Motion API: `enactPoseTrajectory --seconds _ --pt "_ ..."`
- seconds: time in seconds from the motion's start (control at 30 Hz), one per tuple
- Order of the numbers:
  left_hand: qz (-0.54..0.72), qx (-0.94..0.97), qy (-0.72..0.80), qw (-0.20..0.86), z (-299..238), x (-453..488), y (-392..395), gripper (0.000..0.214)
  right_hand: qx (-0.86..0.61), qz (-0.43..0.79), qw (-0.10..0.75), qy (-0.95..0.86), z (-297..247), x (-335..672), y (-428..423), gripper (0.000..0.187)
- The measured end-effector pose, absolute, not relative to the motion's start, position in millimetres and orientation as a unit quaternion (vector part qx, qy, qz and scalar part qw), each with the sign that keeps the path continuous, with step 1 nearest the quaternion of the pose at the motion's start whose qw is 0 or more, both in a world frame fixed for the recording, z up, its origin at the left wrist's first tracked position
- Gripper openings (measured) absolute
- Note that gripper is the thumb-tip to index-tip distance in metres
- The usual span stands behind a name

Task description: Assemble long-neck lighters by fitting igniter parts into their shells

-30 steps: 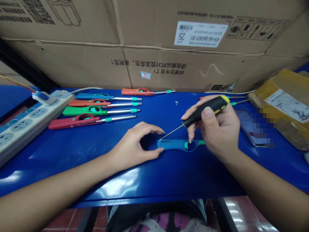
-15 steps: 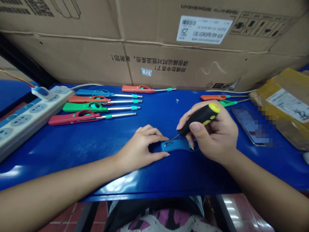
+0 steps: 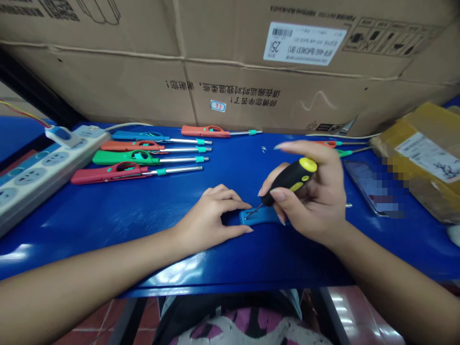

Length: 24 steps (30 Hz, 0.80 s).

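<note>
A blue gas lighter (image 3: 265, 215) lies flat on the blue table, partly hidden by my right hand. My left hand (image 3: 215, 215) rests on the table with thumb and index finger at either side of the lighter's end, pinching it. My right hand (image 3: 312, 201) grips a black-and-yellow screwdriver (image 3: 289, 182), its index finger raised off the handle. The screwdriver leans down to the left, its tip at the lighter's end near my left fingertips. Two tiny silvery pieces, too small to name, lie on the table beyond my hands.
Several lighters, among them a green lighter (image 3: 122, 157) and a red lighter (image 3: 108, 173), lie at left beside a power strip (image 3: 39, 167). An orange lighter (image 3: 204, 131) lies by the cardboard box (image 3: 143, 86). At right are a phone (image 3: 370, 187) and a yellow-taped package (image 3: 424, 148).
My right index finger has lifted away from the screwdriver handle and stretched out. The handle has shifted slightly left and down, its tip staying on the lighter. My left hand has stayed put.
</note>
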State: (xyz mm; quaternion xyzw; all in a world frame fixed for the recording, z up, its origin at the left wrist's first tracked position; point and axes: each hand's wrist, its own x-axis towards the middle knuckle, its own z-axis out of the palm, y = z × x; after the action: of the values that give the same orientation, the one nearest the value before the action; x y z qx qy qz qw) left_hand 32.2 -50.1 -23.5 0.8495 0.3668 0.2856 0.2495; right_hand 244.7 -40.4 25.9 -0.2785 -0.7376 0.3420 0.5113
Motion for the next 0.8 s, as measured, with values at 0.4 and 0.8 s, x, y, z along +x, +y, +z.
enactPoseTrajectory --seconds 0.4,0.8 --pt "0.298 0.853 0.359 0.235 -27.7 31.6 -49.1 0.036 -0.305 0.209 0.452 -0.812 36.0 242.1 -43.3 0.035" --pt "0.292 0.850 0.370 0.235 -27.3 31.9 -48.6 0.034 -0.237 0.053 0.295 -0.924 79.4 241.1 -41.5 0.027"
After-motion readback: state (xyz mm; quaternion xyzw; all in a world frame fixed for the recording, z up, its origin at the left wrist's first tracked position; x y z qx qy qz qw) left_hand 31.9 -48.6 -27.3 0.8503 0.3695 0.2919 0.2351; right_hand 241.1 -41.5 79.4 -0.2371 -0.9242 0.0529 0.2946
